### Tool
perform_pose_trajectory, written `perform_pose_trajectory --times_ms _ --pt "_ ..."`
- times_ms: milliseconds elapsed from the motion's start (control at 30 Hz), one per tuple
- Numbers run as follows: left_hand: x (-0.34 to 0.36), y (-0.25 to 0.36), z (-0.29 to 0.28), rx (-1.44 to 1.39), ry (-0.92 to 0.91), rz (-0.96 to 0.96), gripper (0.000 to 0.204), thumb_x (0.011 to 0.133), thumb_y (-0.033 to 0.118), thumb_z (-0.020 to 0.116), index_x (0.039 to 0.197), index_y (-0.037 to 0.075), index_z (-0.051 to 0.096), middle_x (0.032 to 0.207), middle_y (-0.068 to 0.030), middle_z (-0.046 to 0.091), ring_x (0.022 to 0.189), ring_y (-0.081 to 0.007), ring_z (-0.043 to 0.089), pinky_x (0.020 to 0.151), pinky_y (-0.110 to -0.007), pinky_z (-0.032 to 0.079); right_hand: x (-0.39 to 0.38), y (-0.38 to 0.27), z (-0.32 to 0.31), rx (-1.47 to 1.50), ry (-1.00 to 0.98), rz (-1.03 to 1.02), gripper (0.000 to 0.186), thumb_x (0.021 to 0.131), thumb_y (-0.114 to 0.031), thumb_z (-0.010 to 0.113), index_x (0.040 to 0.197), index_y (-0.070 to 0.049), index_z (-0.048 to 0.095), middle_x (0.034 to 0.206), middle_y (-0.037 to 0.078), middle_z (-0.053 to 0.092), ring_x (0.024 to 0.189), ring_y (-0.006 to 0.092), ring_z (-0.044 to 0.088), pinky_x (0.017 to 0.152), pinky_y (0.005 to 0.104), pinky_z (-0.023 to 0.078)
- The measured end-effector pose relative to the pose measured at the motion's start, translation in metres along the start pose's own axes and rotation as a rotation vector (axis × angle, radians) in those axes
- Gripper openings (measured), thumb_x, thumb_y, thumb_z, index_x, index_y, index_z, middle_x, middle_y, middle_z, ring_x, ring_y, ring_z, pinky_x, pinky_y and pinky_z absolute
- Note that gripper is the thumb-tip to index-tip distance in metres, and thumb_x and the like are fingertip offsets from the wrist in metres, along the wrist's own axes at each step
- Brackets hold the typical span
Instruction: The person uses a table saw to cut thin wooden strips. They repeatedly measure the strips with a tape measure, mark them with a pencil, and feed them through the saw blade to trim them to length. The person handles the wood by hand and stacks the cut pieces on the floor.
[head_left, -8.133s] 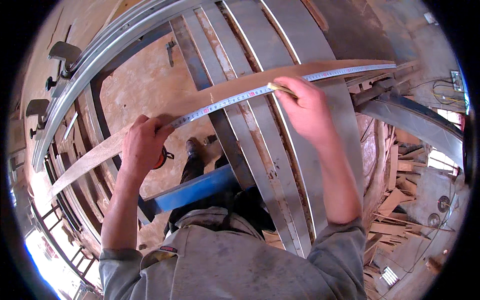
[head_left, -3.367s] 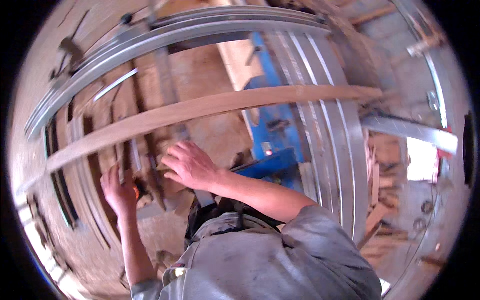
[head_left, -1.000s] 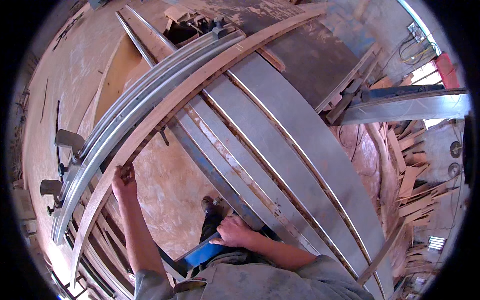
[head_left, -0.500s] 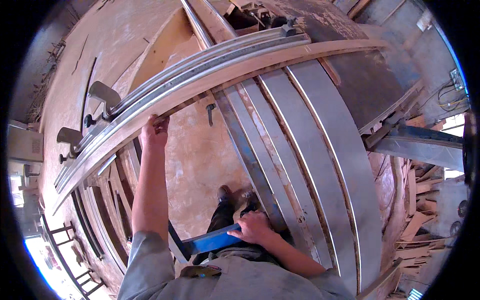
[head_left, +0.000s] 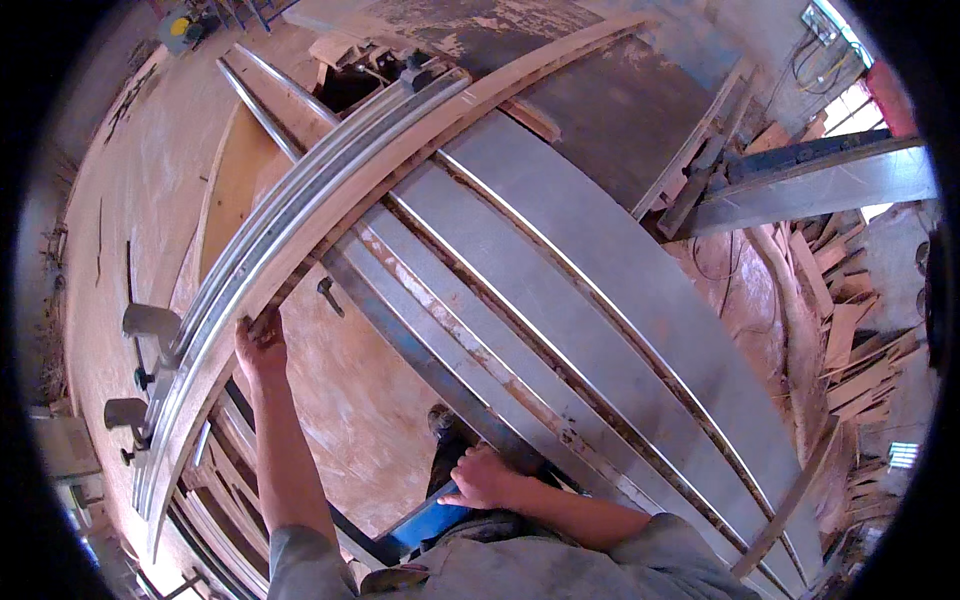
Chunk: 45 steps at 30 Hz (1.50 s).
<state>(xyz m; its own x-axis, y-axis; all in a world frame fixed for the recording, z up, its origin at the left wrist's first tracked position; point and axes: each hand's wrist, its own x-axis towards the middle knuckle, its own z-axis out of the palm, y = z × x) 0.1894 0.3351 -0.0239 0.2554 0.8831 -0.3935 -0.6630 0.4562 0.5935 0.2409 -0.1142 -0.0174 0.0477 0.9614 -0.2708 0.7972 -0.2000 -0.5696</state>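
Observation:
A long wooden board (head_left: 385, 170) stands along a metal fence (head_left: 330, 165), crossing a grey sliding saw table (head_left: 560, 230). My left hand (head_left: 262, 345) is closed around the board's lower edge, left of the table, with that arm stretched forward. Close to my body, my right hand (head_left: 485, 478) is curled beside the table's near edge, just above a blue bar (head_left: 428, 520). What its fingers close on is hidden. A small dark lever (head_left: 329, 297) sticks out from the table's left edge, near my left hand.
Two flip stops (head_left: 150, 322) sit on the fence at the left. Wood strips (head_left: 215, 500) lie below them. A dark, worn tabletop (head_left: 600, 120) extends beyond the grey table. A metal beam (head_left: 810, 195) juts in at the right, above heaped offcuts (head_left: 860, 340).
The view has swung to the right, so everything sits further left and turned. The board keeps its place along the fence, still in my left hand. My right hand's fingers look more curled.

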Motion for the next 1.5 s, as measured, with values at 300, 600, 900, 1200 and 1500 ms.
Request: perform_pose_trajectory --times_ms 300,600,900,1200,1500 --pt "-0.009 -0.029 0.038 0.053 0.093 0.025 0.029 0.101 0.018 0.044 0.115 -0.007 0.05 0.119 -0.0278 0.059 0.11 -0.0407 0.061 0.1 -0.051 0.051 -0.001 0.004 0.014 0.089 0.056 -0.006 0.062 0.077 -0.066 0.062 0.067 -0.005 0.067 0.071 0.014 0.065 0.077 0.0316 0.062 0.075 0.0487 0.047" --pt "-0.015 -0.015 0.03 0.231 -0.179 -0.192 0.036 0.1 0.032 0.051 0.109 -0.002 0.058 0.107 -0.0234 0.066 0.096 -0.0371 0.066 0.083 -0.039 0.056 -0.003 0.003 0.013 0.141 0.13 -0.009 0.056 0.077 -0.06 0.066 0.066 -0.005 0.065 0.072 0.014 0.064 0.077 0.0319 0.062 0.074 0.0483 0.047" --pt "-0.069 -0.018 0.13 2.186 -0.4 1.04 0.069 0.081 0.034 0.074 0.134 -0.002 0.048 0.136 -0.0202 0.05 0.128 -0.0347 0.045 0.105 -0.046 0.038 -0.023 -0.018 -0.066 0.578 0.22 -0.127 0.041 0.087 -0.04 0.065 0.105 -0.003 0.064 0.083 0.016 0.068 0.083 0.0368 0.064 0.076 0.0479 0.05" --pt "-0.032 -0.032 0.147 2.394 -0.567 0.983 0.099 0.071 0.043 0.081 0.145 -0.002 0.033 0.144 -0.0228 0.039 0.133 -0.0392 0.036 0.112 -0.049 0.029 0.124 0.129 -0.232 0.478 0.669 0.28 0.048 0.088 -0.039 0.065 0.115 -0.001 0.053 0.086 0.024 0.068 0.08 0.0408 0.067 0.067 0.0523 0.053" --pt "-0.02 -0.04 0.142 2.446 -0.467 1.107 0.1 0.07 0.045 0.08 0.147 0.003 0.031 0.135 -0.0216 0.044 0.124 -0.041 0.041 0.105 -0.053 0.033 0.263 0.182 -0.269 0.719 1.031 0.303 0.066 0.09 -0.036 0.063 0.127 0.013 0.037 0.107 0.036 0.06 0.101 0.05 0.06 0.088 0.0508 0.05"
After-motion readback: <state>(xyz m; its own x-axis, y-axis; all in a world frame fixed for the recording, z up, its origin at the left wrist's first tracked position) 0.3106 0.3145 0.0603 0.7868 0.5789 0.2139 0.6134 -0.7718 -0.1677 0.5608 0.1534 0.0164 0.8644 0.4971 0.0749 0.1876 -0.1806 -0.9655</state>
